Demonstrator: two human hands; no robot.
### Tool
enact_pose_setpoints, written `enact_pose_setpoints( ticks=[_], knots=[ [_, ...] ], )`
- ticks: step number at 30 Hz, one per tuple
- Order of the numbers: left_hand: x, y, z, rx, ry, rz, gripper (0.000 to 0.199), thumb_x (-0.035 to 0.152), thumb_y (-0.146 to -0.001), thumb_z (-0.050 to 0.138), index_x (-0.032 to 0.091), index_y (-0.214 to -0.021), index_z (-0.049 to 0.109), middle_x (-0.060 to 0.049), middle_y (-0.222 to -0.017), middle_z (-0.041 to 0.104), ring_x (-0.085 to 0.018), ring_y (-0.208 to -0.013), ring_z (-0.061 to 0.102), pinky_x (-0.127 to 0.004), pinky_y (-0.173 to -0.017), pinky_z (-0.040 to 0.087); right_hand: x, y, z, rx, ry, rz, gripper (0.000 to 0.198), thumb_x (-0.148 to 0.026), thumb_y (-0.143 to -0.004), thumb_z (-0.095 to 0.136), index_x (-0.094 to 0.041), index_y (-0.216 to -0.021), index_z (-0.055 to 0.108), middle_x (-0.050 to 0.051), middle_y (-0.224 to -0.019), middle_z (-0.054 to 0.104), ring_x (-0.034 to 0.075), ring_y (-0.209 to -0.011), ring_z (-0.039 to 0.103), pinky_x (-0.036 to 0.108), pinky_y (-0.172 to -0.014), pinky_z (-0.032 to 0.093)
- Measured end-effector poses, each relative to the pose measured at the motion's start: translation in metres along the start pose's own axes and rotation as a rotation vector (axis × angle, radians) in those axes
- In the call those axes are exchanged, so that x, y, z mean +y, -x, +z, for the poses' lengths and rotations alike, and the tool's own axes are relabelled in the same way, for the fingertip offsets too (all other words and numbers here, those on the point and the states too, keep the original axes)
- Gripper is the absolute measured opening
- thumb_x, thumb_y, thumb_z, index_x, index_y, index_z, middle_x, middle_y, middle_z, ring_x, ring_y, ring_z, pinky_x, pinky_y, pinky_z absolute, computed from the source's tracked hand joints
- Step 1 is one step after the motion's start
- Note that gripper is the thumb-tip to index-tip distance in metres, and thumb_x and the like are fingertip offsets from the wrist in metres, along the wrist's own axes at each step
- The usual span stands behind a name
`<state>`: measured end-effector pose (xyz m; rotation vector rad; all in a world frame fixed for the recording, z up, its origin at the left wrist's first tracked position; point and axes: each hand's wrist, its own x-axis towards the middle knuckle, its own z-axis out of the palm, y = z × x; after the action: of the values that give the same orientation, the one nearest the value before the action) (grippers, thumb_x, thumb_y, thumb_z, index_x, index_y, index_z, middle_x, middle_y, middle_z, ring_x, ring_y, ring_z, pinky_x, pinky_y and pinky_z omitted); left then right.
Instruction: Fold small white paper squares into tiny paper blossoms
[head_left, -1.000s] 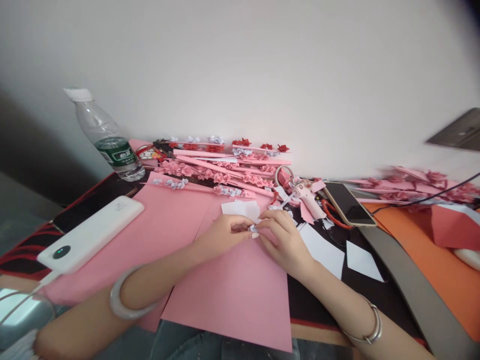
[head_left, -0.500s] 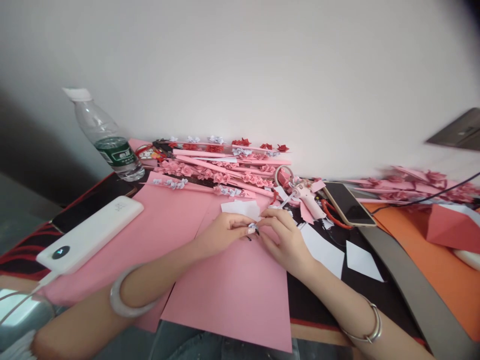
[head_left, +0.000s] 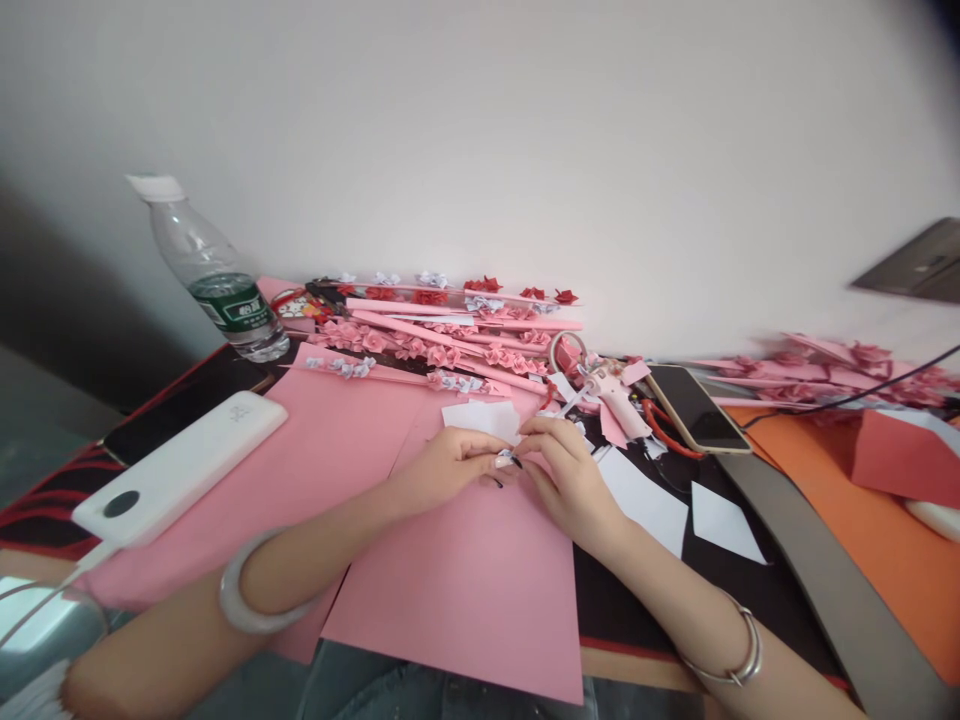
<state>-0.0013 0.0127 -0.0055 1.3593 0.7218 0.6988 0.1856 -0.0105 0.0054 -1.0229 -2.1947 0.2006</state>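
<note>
Above the pink sheets of paper (head_left: 465, 590), both hands meet around a small folded piece of white paper (head_left: 505, 458). My left hand (head_left: 442, 468) pinches it from the left between thumb and fingers. From the right, my right hand (head_left: 570, 475) closes on the same piece with its fingertips. Most of the piece is hidden by the fingers, so its exact shape does not show. Just beyond the hands lie white paper slips (head_left: 480, 418). A pale pink glue gun (head_left: 619, 400) rests behind my right hand, its nozzle pointing left.
Paper-flower stems (head_left: 450, 345) lie along the wall. A water bottle (head_left: 232, 300) and a white power bank (head_left: 180, 465) stand and lie at left. To the right are a phone (head_left: 697, 405), white paper (head_left: 724, 520) and orange sheets (head_left: 862, 520). A pink tape roll (head_left: 568, 352) sits behind.
Both hands stay in nearly the same place. The fingers have shifted slightly around the small white piece. The power bank's display has gone dark.
</note>
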Motion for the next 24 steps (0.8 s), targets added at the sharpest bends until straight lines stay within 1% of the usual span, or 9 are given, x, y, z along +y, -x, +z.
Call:
enact_pose_setpoints(
  ticks=[8,14,16,22,24],
  knots=[
    [0.0032,0.0003,0.001,-0.004,-0.054,0.023,0.023,0.025,-0.079,0.058,0.015,-0.097,0.067,-0.005,-0.089,0.068,-0.015,-0.08,0.062,-0.027,-0.077,0.048,-0.0006,-0.0009,-0.001,0.018,0.018,-0.003,0.02,-0.007,-0.081,0.045,-0.02,-0.092,0.054,0.009,-0.101,0.053,0.023,-0.096,0.05,0.041,-0.082,0.043],
    [0.0007,-0.0002,0.0006,0.02,-0.049,-0.006,0.028,0.022,-0.073,0.063,0.015,-0.099,0.066,-0.006,-0.096,0.068,-0.018,-0.089,0.061,-0.029,-0.08,0.046,-0.0016,-0.0017,-0.0017,0.012,0.03,-0.005,0.018,-0.008,-0.082,0.044,-0.02,-0.091,0.055,0.009,-0.1,0.054,0.023,-0.094,0.05,0.041,-0.08,0.044],
    [-0.0003,-0.0001,0.0,0.03,-0.049,-0.017,0.027,0.022,-0.072,0.064,0.015,-0.098,0.066,-0.006,-0.096,0.069,-0.019,-0.088,0.061,-0.029,-0.079,0.046,-0.0017,-0.0015,-0.0017,0.002,0.032,-0.007,0.018,-0.008,-0.083,0.044,-0.02,-0.091,0.055,0.009,-0.101,0.053,0.023,-0.094,0.05,0.041,-0.08,0.043],
    [-0.0016,0.0,-0.0011,0.059,-0.089,-0.05,0.021,0.023,-0.073,0.063,0.013,-0.091,0.067,-0.005,-0.082,0.069,-0.017,-0.075,0.062,-0.027,-0.07,0.047,-0.0031,-0.0002,-0.0013,-0.033,0.044,-0.031,0.018,-0.008,-0.084,0.044,-0.02,-0.092,0.054,0.01,-0.103,0.052,0.023,-0.096,0.048,0.041,-0.082,0.042],
    [-0.0017,-0.0003,-0.001,0.06,-0.095,-0.055,0.02,0.023,-0.073,0.063,0.013,-0.089,0.066,-0.005,-0.08,0.068,-0.016,-0.073,0.062,-0.027,-0.069,0.047,-0.0034,0.0002,-0.0012,-0.042,0.041,-0.036,0.017,-0.007,-0.084,0.043,-0.019,-0.092,0.053,0.01,-0.103,0.051,0.023,-0.096,0.048,0.041,-0.082,0.042]
  ],
)
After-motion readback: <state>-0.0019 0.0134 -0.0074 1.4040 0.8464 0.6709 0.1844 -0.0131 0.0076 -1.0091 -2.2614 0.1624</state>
